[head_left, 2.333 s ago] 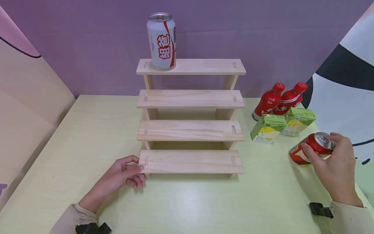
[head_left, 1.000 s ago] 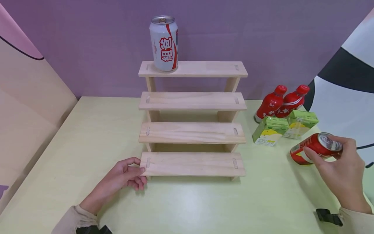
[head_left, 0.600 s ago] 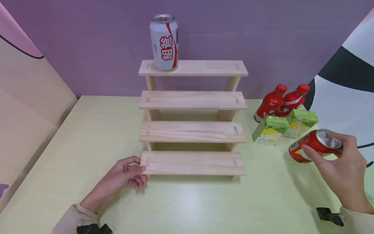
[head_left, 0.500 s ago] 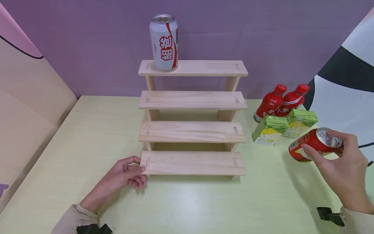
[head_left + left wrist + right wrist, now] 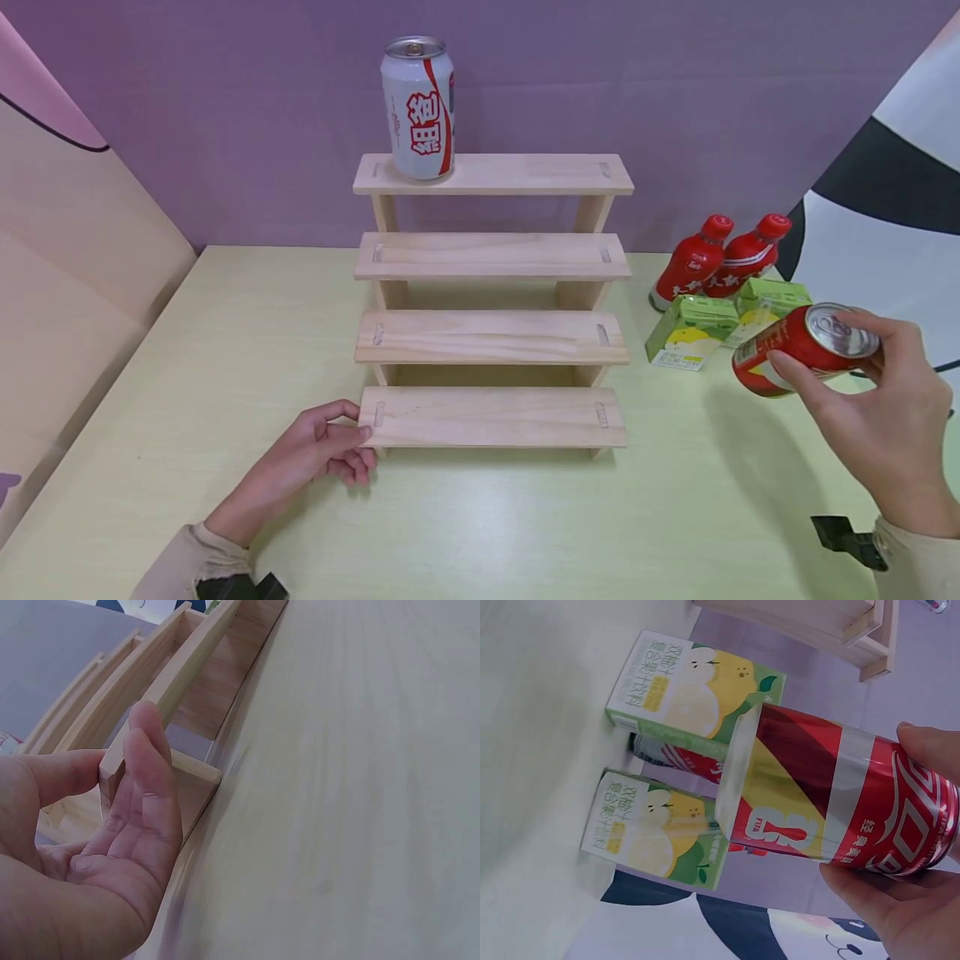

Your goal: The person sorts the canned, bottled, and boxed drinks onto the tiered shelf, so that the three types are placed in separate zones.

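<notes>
In the head view, the person's right hand [image 5: 892, 400] grips a tilted red metal can [image 5: 791, 333], raised above the pale wood-grain tabletop [image 5: 480, 525] near its right edge and partly covering one of two green box-shaped drink cartons [image 5: 693, 333]. Two red bottles with red caps [image 5: 686, 267] stand behind these. A broad strip of tabletop separates the raised can from the right ends of a four-tier stepped rack of pale wood [image 5: 491, 257]; more tabletop stretches before its front edge. A white metal can with red lettering [image 5: 417, 108] stands upright at the top board's left, with board running on rightward. The left hand [image 5: 318, 446] pinches the lowest board's left end. In the left wrist view, its fingers bracket that end, above the tabletop. In the right wrist view, the red can's base overlaps both cartons; whether they touch, I cannot tell.
</notes>
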{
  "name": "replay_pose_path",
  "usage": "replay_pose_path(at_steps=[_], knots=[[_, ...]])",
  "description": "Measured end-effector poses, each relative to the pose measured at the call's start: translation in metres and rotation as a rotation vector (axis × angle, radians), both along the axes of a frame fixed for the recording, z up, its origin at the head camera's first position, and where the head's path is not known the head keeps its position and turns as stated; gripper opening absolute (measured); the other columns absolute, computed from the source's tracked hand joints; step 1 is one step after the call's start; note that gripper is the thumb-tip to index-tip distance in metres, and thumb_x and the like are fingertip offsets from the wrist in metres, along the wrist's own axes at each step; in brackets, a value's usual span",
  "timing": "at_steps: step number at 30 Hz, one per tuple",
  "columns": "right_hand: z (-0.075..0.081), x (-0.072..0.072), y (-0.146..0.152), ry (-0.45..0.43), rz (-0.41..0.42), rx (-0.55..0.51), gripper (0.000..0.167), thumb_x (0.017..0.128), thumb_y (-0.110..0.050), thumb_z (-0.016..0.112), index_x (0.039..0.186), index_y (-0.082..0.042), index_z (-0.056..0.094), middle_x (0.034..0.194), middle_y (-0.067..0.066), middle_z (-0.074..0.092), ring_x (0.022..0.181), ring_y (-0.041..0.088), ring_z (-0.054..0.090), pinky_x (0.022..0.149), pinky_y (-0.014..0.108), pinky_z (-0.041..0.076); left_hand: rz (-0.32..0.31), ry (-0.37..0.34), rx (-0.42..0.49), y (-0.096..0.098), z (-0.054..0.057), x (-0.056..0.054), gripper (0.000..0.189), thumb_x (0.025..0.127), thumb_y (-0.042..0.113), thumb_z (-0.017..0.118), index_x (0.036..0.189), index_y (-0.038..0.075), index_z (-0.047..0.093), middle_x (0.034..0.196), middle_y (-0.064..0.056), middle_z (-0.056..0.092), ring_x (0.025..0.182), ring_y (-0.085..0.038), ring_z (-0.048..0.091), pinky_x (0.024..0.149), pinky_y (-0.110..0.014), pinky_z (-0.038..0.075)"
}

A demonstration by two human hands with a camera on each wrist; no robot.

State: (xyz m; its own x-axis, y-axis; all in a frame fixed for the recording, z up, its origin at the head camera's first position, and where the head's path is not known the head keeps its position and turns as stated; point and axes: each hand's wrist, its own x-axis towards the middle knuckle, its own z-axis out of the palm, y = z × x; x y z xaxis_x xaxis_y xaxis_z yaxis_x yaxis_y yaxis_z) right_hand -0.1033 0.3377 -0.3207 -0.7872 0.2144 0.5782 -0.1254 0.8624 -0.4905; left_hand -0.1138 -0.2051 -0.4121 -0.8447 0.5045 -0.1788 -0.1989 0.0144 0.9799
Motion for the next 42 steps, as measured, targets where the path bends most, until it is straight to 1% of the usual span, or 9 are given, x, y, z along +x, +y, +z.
replay_pose_path(at_steps=[4, 11, 14, 18, 21, 26, 34, 38, 42], knots=[[0.006, -0.001, -0.006, 0.007, 0.021, 0.012, 0.078, 0.078, 0.001, 0.083, 0.144, -0.005, 0.042, 0.141, 0.018, 0.053, 0.101, -0.022, 0.035, 0.094, 0.001, 0.032, 0.000, -0.008, 0.000, 0.000, -0.001, 0.000, 0.021, 0.102, 0.016, 0.057, 0.111, -0.001, 0.047, 0.082, -0.011, 0.072, 0.068, -0.017, 0.068, 0.062, -0.027, 0.055], [0.016, -0.004, -0.014, 0.045, 0.076, 0.019, 0.078, 0.076, 0.002, 0.085, 0.142, -0.004, 0.044, 0.139, 0.018, 0.055, 0.102, -0.022, 0.038, 0.094, 0.002, 0.033, 0.005, -0.008, -0.005, -0.001, 0.001, 0.001, 0.021, 0.102, 0.015, 0.057, 0.110, -0.001, 0.047, 0.083, -0.013, 0.072, 0.068, -0.018, 0.067, 0.063, -0.027, 0.056], [0.020, -0.006, -0.016, 0.072, 0.109, 0.012, 0.078, 0.073, 0.004, 0.086, 0.141, -0.003, 0.046, 0.137, 0.019, 0.056, 0.103, -0.019, 0.041, 0.094, 0.002, 0.034, 0.005, -0.004, -0.006, -0.001, 0.001, 0.001, 0.022, 0.102, 0.015, 0.057, 0.111, -0.001, 0.047, 0.083, -0.013, 0.072, 0.068, -0.018, 0.067, 0.063, -0.028, 0.056], [0.026, -0.009, -0.021, 0.099, 0.154, -0.010, 0.078, 0.071, 0.005, 0.086, 0.139, -0.002, 0.049, 0.133, 0.016, 0.059, 0.103, -0.013, 0.047, 0.093, 0.003, 0.037, 0.004, -0.006, -0.002, -0.001, 0.000, 0.002, 0.021, 0.102, 0.015, 0.057, 0.111, -0.001, 0.047, 0.083, -0.013, 0.072, 0.068, -0.018, 0.067, 0.063, -0.027, 0.056], [0.029, -0.012, -0.027, 0.099, 0.172, -0.016, 0.078, 0.071, 0.004, 0.087, 0.140, -0.003, 0.049, 0.132, 0.014, 0.059, 0.104, -0.011, 0.047, 0.093, 0.003, 0.037, 0.011, -0.011, -0.001, -0.002, 0.000, 0.003, 0.020, 0.102, 0.015, 0.057, 0.111, 0.000, 0.047, 0.083, -0.012, 0.072, 0.068, -0.018, 0.067, 0.063, -0.027, 0.056], [0.036, -0.016, -0.035, 0.111, 0.214, 0.004, 0.081, 0.070, 0.007, 0.087, 0.140, -0.004, 0.049, 0.132, 0.019, 0.058, 0.107, -0.012, 0.046, 0.095, 0.005, 0.037, 0.020, -0.017, -0.001, -0.002, 0.001, 0.003, 0.021, 0.102, 0.015, 0.058, 0.111, 0.000, 0.047, 0.082, -0.010, 0.072, 0.068, -0.018, 0.068, 0.064, -0.028, 0.056], [0.043, -0.018, -0.045, 0.118, 0.230, 0.031, 0.083, 0.069, 0.008, 0.087, 0.141, -0.005, 0.049, 0.131, 0.020, 0.059, 0.110, -0.015, 0.045, 0.096, 0.005, 0.037, 0.008, -0.003, 0.004, -0.003, 0.000, 0.001, 0.021, 0.102, 0.015, 0.057, 0.111, -0.002, 0.047, 0.083, -0.012, 0.072, 0.068, -0.018, 0.067, 0.063, -0.027, 0.056], [0.047, -0.020, -0.048, 0.156, 0.259, 0.032, 0.082, 0.065, 0.010, 0.088, 0.138, -0.001, 0.052, 0.126, 0.022, 0.061, 0.110, -0.012, 0.048, 0.096, 0.007, 0.038, 0.001, -0.004, 0.012, -0.003, -0.001, 0.000, 0.020, 0.103, 0.015, 0.056, 0.111, -0.002, 0.047, 0.083, -0.012, 0.072, 0.068, -0.017, 0.067, 0.062, -0.027, 0.055], [0.052, -0.023, -0.053, 0.176, 0.282, 0.037, 0.080, 0.065, 0.010, 0.089, 0.136, 0.000, 0.053, 0.125, 0.022, 0.062, 0.110, -0.010, 0.049, 0.097, 0.008, 0.039, -0.001, -0.007, 0.007, -0.002, -0.002, 0.000, 0.021, 0.102, 0.015, 0.056, 0.111, -0.001, 0.047, 0.083, -0.012, 0.072, 0.068, -0.017, 0.067, 0.062, -0.027, 0.056]])
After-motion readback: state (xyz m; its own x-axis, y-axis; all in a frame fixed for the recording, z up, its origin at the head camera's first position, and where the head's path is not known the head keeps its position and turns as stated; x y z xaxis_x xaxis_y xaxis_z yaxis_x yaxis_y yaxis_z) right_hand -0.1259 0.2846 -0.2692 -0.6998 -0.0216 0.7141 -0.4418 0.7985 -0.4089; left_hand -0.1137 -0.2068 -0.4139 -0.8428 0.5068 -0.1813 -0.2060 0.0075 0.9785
